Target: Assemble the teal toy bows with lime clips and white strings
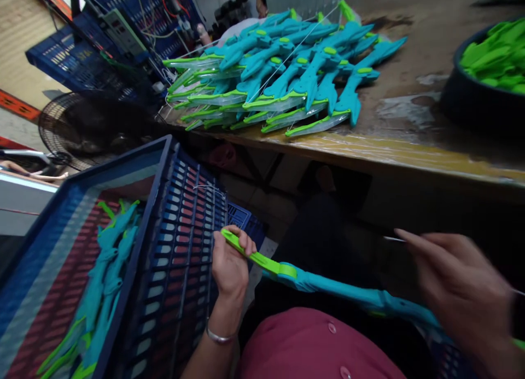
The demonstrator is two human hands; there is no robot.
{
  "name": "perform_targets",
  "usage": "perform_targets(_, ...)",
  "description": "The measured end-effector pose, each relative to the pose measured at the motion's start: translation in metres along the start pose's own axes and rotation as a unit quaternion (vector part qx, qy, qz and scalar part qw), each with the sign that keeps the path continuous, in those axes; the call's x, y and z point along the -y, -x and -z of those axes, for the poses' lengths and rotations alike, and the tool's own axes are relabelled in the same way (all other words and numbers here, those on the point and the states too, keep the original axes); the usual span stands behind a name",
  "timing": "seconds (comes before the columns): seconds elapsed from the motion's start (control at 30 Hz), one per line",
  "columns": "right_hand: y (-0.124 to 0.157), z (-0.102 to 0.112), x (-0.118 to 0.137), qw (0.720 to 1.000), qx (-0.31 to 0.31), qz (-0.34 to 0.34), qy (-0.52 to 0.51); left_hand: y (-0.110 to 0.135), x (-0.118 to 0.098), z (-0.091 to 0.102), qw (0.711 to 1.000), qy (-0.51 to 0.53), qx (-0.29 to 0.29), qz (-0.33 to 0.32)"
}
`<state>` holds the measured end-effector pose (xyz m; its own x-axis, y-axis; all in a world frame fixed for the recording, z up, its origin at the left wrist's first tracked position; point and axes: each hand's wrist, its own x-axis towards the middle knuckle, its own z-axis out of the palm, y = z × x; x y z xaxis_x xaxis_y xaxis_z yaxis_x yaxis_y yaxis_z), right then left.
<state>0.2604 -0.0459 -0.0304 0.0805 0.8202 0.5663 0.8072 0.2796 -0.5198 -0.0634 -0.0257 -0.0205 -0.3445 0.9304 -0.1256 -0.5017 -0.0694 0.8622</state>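
Beside the crate (180,215), left hand (229,264) fingers curl around a toy bow (328,286); right hand (459,291) pinches string.

Toy bow (328,286) teal, green tip; crate (180,248) navy; shirt (311,346) maroon.

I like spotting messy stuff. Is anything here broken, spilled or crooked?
Nothing looks broken. The wooden table has pale stains and worn patches near the heap of teal and green toy bows. The left hand grips the green tip of one toy bow; the right hand pinches something thin, too blurred to identify.
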Motion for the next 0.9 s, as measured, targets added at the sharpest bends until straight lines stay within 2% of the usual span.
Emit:
perform_targets(0.07, -0.014, -0.010, 0.042, 0.994, 0.030, 0.034, -0.102, 0.008, -0.008, -0.010, 0.999, 0.001, 0.040, -0.031)
perform_targets(0.2, -0.042, -0.021, 0.125, 0.948, 0.082, 0.069, -0.301, 0.029, -0.021, -0.025, 0.990, 0.005, 0.126, -0.065)
perform_targets(0.3, -0.046, -0.022, 0.158, 0.914, 0.145, 0.105, -0.364, 0.046, -0.028, -0.030, 0.981, 0.036, 0.182, -0.050)
perform_targets(0.43, -0.035, -0.025, 0.172, 0.894, 0.186, 0.111, -0.392, 0.058, -0.031, -0.029, 0.976, 0.050, 0.211, -0.017)
perform_targets(0.6, -0.025, -0.026, 0.179, 0.909, 0.153, 0.097, -0.376, 0.062, -0.024, -0.027, 0.964, 0.062, 0.259, -0.006)
perform_targets(0.73, -0.020, -0.026, 0.178, 0.905, 0.170, 0.076, -0.383, 0.064, -0.021, -0.029, 0.962, 0.050, 0.266, -0.027)
perform_targets(0.9, -0.013, -0.029, 0.175, 0.894, 0.191, 0.039, -0.404, 0.064, -0.023, -0.031, 0.964, 0.034, 0.261, -0.024)
